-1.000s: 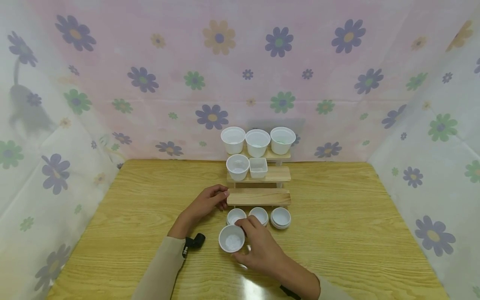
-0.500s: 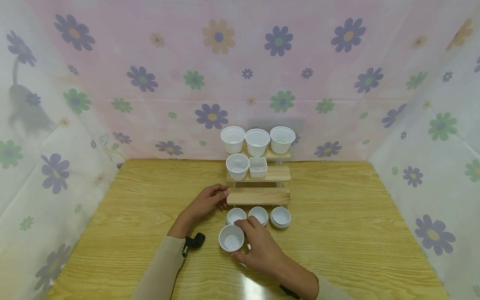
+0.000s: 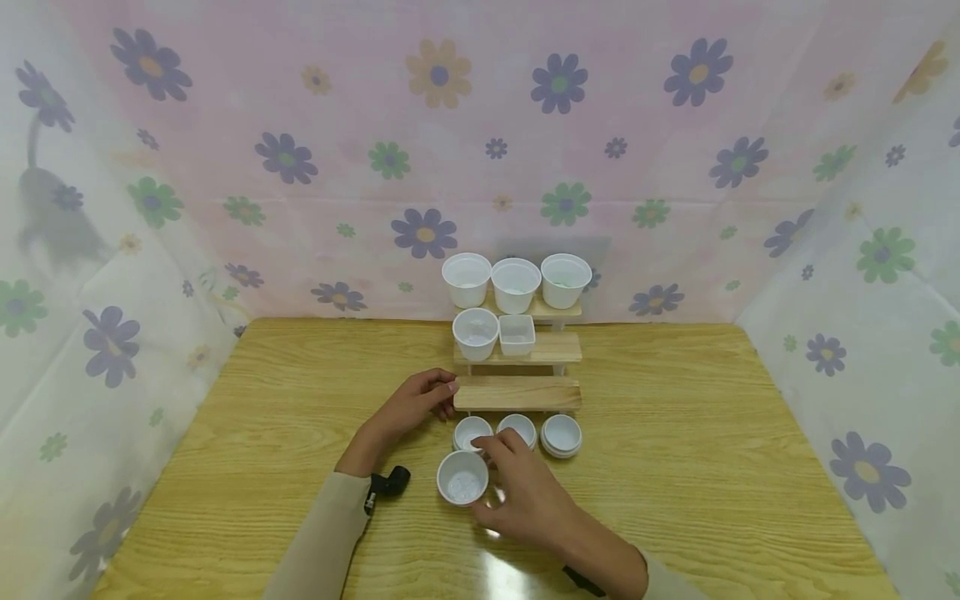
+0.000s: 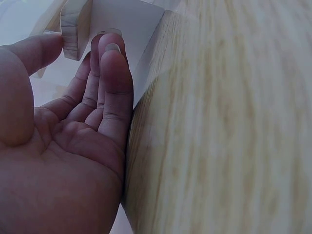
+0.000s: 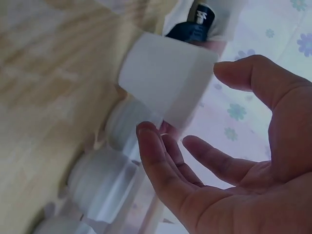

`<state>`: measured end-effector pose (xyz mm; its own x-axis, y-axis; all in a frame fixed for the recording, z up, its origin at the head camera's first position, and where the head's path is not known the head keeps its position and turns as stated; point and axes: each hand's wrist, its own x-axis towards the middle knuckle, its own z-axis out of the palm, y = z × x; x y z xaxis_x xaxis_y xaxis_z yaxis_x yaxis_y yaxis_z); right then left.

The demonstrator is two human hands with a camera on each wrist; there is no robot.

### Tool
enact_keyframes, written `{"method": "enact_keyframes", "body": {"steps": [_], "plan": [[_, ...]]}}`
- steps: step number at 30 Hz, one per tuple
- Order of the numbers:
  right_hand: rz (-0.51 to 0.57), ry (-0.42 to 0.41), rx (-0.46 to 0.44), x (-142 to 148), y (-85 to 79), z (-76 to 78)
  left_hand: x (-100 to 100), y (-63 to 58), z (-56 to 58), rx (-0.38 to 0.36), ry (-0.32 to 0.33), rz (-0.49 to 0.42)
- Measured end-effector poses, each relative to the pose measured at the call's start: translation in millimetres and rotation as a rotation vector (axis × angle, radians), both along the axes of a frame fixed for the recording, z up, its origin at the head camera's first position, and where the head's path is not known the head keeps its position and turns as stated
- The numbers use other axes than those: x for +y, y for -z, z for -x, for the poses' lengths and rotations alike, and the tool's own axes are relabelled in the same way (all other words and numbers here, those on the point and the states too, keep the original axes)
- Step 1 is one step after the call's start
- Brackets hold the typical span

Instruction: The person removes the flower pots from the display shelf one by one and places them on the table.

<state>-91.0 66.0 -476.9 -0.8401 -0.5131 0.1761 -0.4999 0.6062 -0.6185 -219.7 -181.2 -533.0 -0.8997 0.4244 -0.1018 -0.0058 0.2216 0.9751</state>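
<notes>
In the head view a white round cup (image 3: 462, 478) stands on the table in front of a row of smaller white cups. My right hand (image 3: 525, 492) is spread beside it, with thumb and fingers apart around its right side. The right wrist view shows the same cup (image 5: 163, 80) with the thumb tip close to its rim and a gap before the other fingers. My left hand (image 3: 408, 404) lies at the left end of the lowest wooden shelf board (image 3: 517, 393). In the left wrist view its thumb touches the board's end (image 4: 72, 36), and the other fingers extend loosely below.
Three small white cups, left (image 3: 472, 433), middle (image 3: 517, 432) and right (image 3: 562, 435), line the stand's front. A round tub (image 3: 476, 333) and a square tub (image 3: 517, 335) sit on the middle shelf, below three larger tubs on top. Flowered cloth (image 3: 480, 167) hangs behind.
My right hand has loosened its hold on the cup and shifted slightly right, while the cup stays in nearly the same place. The left hand has not moved.
</notes>
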Motion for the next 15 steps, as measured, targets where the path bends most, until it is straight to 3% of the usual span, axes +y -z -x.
{"method": "enact_keyframes", "body": {"steps": [15], "plan": [[0.192,0.066,0.011,16.9,-26.1,20.5,-0.9,2.6,0.3,-0.003,-0.006,-0.004]]}}
